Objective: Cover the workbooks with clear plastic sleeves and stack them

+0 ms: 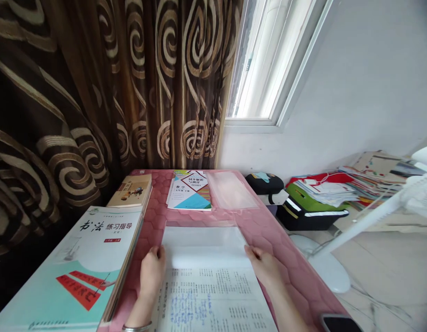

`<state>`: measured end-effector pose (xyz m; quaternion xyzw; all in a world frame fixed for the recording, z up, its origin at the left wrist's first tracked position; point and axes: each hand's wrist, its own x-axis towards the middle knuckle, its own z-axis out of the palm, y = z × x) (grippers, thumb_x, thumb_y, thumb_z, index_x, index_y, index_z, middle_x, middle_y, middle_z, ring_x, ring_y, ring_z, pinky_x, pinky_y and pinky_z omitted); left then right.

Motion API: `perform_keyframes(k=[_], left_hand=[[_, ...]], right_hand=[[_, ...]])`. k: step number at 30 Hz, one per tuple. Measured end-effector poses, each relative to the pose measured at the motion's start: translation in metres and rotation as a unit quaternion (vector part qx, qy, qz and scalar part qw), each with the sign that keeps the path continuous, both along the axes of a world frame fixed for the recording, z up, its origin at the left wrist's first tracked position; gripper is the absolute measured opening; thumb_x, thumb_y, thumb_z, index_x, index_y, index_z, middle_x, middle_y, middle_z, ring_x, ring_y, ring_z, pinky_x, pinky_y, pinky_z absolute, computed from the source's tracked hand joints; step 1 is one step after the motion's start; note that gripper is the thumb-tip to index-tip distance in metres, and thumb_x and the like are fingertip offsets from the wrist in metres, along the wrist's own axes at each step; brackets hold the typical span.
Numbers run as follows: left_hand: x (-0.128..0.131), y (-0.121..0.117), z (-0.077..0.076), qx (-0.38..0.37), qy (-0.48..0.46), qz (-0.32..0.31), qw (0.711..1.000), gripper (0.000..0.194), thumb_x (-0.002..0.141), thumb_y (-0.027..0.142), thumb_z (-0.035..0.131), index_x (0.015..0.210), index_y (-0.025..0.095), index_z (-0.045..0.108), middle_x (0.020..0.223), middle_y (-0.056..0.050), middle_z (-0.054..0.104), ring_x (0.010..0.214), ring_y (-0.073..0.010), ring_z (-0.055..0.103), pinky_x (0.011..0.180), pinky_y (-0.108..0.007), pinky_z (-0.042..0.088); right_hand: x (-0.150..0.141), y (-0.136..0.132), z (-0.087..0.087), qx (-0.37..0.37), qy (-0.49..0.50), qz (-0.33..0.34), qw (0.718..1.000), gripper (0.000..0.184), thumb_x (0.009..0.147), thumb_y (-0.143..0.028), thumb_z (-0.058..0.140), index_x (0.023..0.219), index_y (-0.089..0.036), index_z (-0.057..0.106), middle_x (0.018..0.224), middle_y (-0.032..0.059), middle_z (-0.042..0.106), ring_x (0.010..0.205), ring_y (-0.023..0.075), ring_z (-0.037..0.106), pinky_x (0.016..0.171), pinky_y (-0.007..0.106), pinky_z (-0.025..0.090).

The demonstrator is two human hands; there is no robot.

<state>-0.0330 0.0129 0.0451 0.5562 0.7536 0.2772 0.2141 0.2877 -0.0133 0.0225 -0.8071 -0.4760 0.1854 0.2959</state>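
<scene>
A booklet [216,295] lies at the front of the pink-covered table, its page filled with printed text and blue handwriting. Across its far end is a pale, glossy strip [206,256] that looks like a plastic cover or a folded sheet; I cannot tell which. My left hand [153,269] pinches the strip's left edge, fingers curled in. On the opposite edge, my right hand [263,265] grips with thumb and fingers closed. A bracelet [137,327] circles my left wrist. Just beyond lie a workbook [190,193] and a translucent plastic cover [230,189].
A stack of books [106,249] fills the table's left side, with a tan book [132,191] behind it. A dark phone-like object [339,323] sits at the right edge. Right of the table stand a white fan [365,216] and a black-green bag [313,207] with papers.
</scene>
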Motion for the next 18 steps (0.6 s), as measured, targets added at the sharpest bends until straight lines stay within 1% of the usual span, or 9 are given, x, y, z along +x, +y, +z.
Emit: perform_keyframes(k=[2,5,7,10,13,18], left_hand=[[-0.0009,-0.0003,-0.0012,0.007,-0.006,0.000,1.000,0.027,0.090,0.028,0.043,0.072,0.017,0.061,0.073,-0.012,0.070,0.068,-0.0215,0.066,0.058,-0.025,0.036],[-0.0030,-0.0006,-0.0033,0.014,-0.019,0.001,1.000,0.029,0.091,0.028,0.042,0.070,0.018,0.060,0.070,-0.010,0.069,0.065,-0.0196,0.064,0.057,-0.024,0.036],[-0.0038,-0.0005,-0.0040,0.009,-0.016,0.002,1.000,0.029,0.091,0.025,0.041,0.068,0.018,0.059,0.071,-0.010,0.069,0.066,-0.0191,0.064,0.058,-0.024,0.036],[-0.0030,0.0000,-0.0033,-0.009,0.000,0.004,1.000,0.029,0.091,0.025,0.042,0.069,0.018,0.060,0.074,-0.012,0.070,0.070,-0.0208,0.066,0.060,-0.024,0.036],[-0.0012,0.0006,-0.0027,-0.016,0.004,0.001,1.000,0.028,0.091,0.027,0.042,0.073,0.017,0.061,0.080,-0.015,0.072,0.075,-0.0233,0.068,0.061,-0.025,0.037],[-0.0011,0.0002,-0.0040,-0.005,-0.010,-0.002,1.000,0.030,0.093,0.030,0.040,0.081,0.015,0.063,0.084,-0.016,0.072,0.077,-0.0248,0.068,0.062,-0.026,0.038]], right_hand=[[-0.0033,0.0012,-0.0008,-0.006,0.024,0.020,1.000,0.040,0.086,-0.047,0.041,0.064,-0.023,0.062,0.064,0.0036,0.069,0.067,0.0209,0.066,0.056,0.026,0.041],[-0.0073,0.0030,-0.0021,-0.014,0.022,0.017,1.000,0.040,0.086,-0.048,0.038,0.064,-0.023,0.059,0.064,0.0046,0.069,0.067,0.0221,0.065,0.056,0.027,0.040],[-0.0070,0.0032,-0.0023,-0.012,0.022,0.015,1.000,0.040,0.086,-0.049,0.038,0.067,-0.023,0.061,0.069,0.0056,0.071,0.071,0.0229,0.066,0.059,0.027,0.041],[-0.0028,0.0022,-0.0007,-0.008,0.058,0.010,0.998,0.040,0.085,-0.050,0.040,0.073,-0.022,0.065,0.077,0.0067,0.073,0.080,0.0236,0.068,0.065,0.027,0.044],[0.0000,0.0007,0.0026,-0.005,0.085,0.013,0.996,0.037,0.084,-0.049,0.042,0.075,-0.023,0.067,0.077,0.0050,0.074,0.081,0.0222,0.068,0.065,0.026,0.045],[-0.0058,0.0003,0.0032,-0.017,0.028,0.011,0.999,0.038,0.085,-0.047,0.040,0.064,-0.023,0.059,0.069,0.0053,0.071,0.073,0.0224,0.067,0.060,0.027,0.042]])
